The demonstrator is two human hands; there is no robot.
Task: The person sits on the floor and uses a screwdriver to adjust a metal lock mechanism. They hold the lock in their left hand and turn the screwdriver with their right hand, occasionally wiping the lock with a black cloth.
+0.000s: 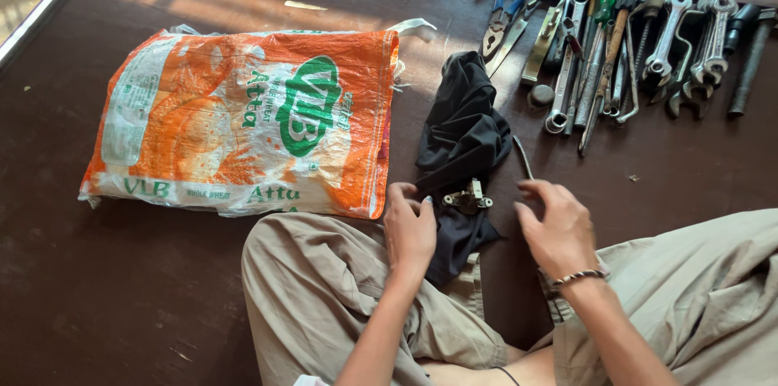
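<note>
A small brass-coloured metal part point(468, 198) lies on a crumpled black cloth point(460, 130) on the dark floor in front of me. My left hand point(408, 228) rests on the cloth's near left edge, fingers curled, just left of the part. My right hand point(555, 228) hovers to the right of the part with its fingers spread, holding nothing. A thin dark metal rod point(523, 156) lies on the floor just beyond my right fingertips. I sit cross-legged in khaki trousers point(324, 297).
An orange, white and green woven sack point(243, 122) lies flat to the left. A row of hand tools sits at the back right: blue-handled pliers point(506, 1), screwdrivers point(616, 21), several spanners point(689, 45). A metal rail point(44, 5) runs along the far left.
</note>
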